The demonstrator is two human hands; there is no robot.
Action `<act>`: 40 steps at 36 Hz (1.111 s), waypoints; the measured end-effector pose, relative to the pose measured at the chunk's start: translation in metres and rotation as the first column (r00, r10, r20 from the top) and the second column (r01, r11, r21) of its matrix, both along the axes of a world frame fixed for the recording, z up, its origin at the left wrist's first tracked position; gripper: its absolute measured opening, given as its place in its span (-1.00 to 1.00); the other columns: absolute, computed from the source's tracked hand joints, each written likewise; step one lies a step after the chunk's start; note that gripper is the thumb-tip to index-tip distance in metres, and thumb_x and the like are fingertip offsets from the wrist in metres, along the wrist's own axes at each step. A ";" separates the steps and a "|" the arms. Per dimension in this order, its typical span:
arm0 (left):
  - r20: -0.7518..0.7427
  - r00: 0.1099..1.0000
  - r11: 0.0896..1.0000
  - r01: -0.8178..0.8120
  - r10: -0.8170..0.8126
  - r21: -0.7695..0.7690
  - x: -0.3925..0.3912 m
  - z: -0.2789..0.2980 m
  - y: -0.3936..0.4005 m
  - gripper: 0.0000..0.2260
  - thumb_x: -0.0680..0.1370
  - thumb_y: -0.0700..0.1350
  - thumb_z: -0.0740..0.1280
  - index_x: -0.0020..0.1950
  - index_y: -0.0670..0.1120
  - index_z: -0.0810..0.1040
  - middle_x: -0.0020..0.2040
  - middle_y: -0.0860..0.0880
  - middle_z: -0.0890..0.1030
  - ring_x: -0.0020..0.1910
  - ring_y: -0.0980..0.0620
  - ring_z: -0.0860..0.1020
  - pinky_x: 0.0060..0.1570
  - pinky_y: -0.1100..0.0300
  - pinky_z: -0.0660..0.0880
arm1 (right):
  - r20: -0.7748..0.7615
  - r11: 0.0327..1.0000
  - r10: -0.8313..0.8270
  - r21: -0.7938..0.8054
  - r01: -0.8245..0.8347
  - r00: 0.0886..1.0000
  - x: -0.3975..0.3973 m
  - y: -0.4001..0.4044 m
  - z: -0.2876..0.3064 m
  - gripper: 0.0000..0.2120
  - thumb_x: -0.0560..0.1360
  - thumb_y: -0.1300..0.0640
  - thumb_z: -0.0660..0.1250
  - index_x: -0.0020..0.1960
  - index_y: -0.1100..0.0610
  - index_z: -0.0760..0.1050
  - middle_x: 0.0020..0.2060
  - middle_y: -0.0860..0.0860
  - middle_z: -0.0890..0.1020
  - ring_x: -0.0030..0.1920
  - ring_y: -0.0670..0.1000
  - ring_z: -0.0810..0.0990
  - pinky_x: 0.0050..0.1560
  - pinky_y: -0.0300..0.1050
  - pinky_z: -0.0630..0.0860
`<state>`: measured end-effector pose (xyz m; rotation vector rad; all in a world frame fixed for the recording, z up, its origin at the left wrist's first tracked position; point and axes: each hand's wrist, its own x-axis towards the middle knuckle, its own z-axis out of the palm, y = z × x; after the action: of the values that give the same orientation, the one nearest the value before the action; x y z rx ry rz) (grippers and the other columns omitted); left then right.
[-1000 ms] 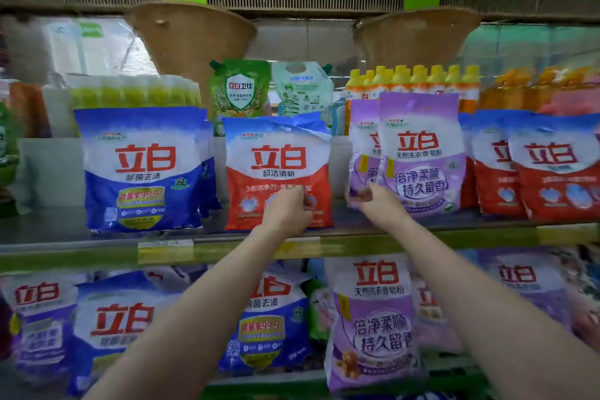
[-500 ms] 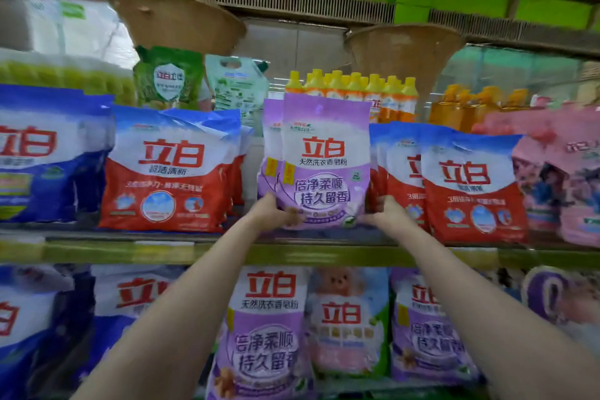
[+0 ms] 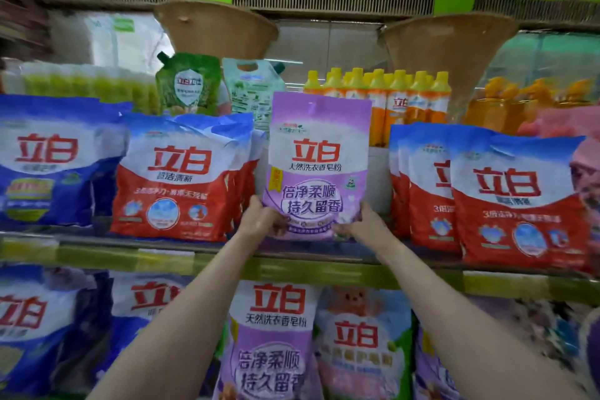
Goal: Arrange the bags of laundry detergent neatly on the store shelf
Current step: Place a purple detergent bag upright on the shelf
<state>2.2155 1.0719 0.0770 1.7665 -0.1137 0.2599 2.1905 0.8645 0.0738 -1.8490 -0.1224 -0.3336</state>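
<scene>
A purple detergent bag stands upright in the middle of the upper shelf. My left hand grips its lower left corner and my right hand grips its lower right corner. To its left stand red-and-white detergent bags in a row, and further left a blue bag. On its right more red-and-white bags stand, with a gap between them and the purple bag.
Orange bottles and green spout pouches stand behind the bags. Pink bags sit at the far right. The lower shelf holds purple, pink and blue bags. Two woven baskets hang above.
My left hand left the red bag and joined the right on the purple bag. The view shifted right, the purple bag now stands straighter and centred, and a gap shows on its right.
</scene>
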 end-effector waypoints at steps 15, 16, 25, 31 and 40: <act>-0.039 0.999 0.999 0.031 -0.032 -0.031 0.003 0.001 0.004 -0.68 0.45 -0.33 0.30 0.04 -0.18 0.18 -0.45 -0.10 0.43 -0.63 0.05 0.40 -0.57 0.27 0.34 | -0.053 0.979 0.183 -0.081 -0.187 0.982 -0.006 -0.001 0.003 -0.31 0.40 0.18 0.48 0.43 0.01 0.24 0.30 -0.04 0.50 0.28 -0.01 0.47 0.38 0.00 0.35; -0.056 0.996 0.997 0.071 -0.073 -0.035 0.003 0.002 0.007 -0.68 0.46 -0.32 0.32 0.06 -0.20 0.19 -0.44 -0.10 0.43 -0.66 0.09 0.40 -0.60 0.31 0.33 | -0.061 0.976 0.197 -0.078 -0.201 0.979 -0.005 -0.001 0.003 -0.29 0.40 0.18 0.48 0.45 0.02 0.22 0.32 -0.04 0.48 0.29 -0.01 0.46 0.39 0.00 0.34; -0.089 0.965 0.969 0.247 -0.247 -0.012 0.008 -0.003 0.017 -0.64 0.47 -0.27 0.41 0.19 -0.28 0.37 -0.32 -0.05 0.52 -0.53 0.15 0.44 -0.55 0.36 0.39 | -0.051 0.988 0.131 -0.073 -0.135 0.990 -0.004 0.005 0.003 -0.38 0.42 0.25 0.45 0.39 0.05 0.26 0.24 -0.01 0.52 0.20 -0.02 0.50 0.30 -0.07 0.39; -0.077 0.939 0.940 0.329 -0.336 -0.093 0.012 0.003 0.020 -0.77 0.46 -0.36 0.36 0.05 -0.18 0.44 -0.45 0.00 0.58 -0.63 0.15 0.42 -0.63 0.36 0.28 | -0.139 0.997 0.076 -0.003 -0.077 0.987 0.002 0.001 0.003 0.02 0.16 0.11 0.61 0.47 0.09 0.12 0.36 0.02 0.42 0.31 0.04 0.44 0.41 0.03 0.31; -0.034 0.901 0.898 0.427 -0.432 -0.110 0.006 0.001 0.020 -0.90 0.47 -0.30 0.39 -0.03 -0.20 0.54 -0.34 -0.05 0.62 -0.55 0.14 0.45 -0.57 0.37 0.35 | -0.139 0.993 0.059 0.114 -0.043 0.989 -0.001 -0.006 0.004 -0.28 0.33 0.39 0.44 0.42 0.08 0.30 0.15 0.03 0.62 0.17 0.11 0.57 0.23 0.01 0.44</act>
<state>2.2213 1.0917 0.0779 1.5998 -0.4377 -0.1063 2.1892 0.8587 0.0776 -1.7504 -0.0523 -0.1689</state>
